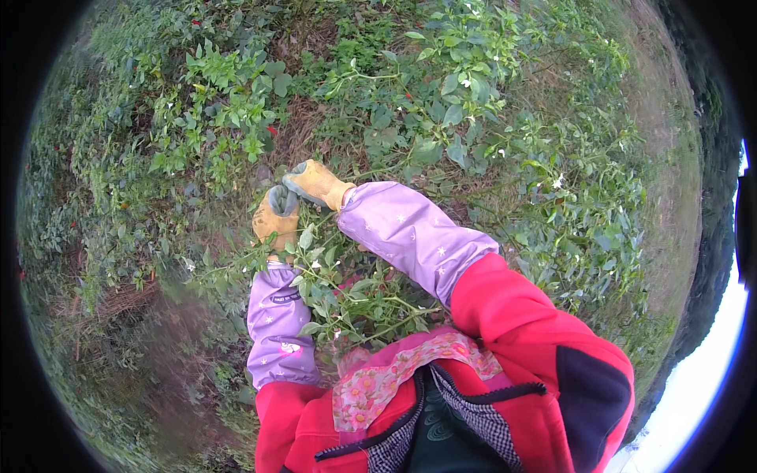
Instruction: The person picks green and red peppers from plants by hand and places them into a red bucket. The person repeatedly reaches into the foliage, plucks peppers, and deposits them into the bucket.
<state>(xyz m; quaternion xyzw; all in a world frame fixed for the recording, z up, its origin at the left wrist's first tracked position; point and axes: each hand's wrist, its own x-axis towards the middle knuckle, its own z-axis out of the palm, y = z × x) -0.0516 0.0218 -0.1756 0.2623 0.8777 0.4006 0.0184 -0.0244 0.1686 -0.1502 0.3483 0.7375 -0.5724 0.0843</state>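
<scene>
My left hand [276, 220], in a yellow work glove with a grey-green coated palm, has its fingers curled beside my other hand. My right hand [314, 182], in a matching glove, touches it from the upper right with its fingers bent down. Whether anything lies between the fingers is hidden. Leafy pepper stems [378, 295] with small white flowers spread below my hands, between my forearms and in front of my flowered pink apron [378, 384]. Purple patterned sleeve covers [414, 230] reach over both forearms.
Dense pepper plants [461, 88] with white flowers stand ahead and to the right. More green plants [225, 112], with a few red fruits [272, 130], grow at the upper left. Dry straw [127, 300] lies on the ground at the left. Dark trees [718, 195] line the far right edge.
</scene>
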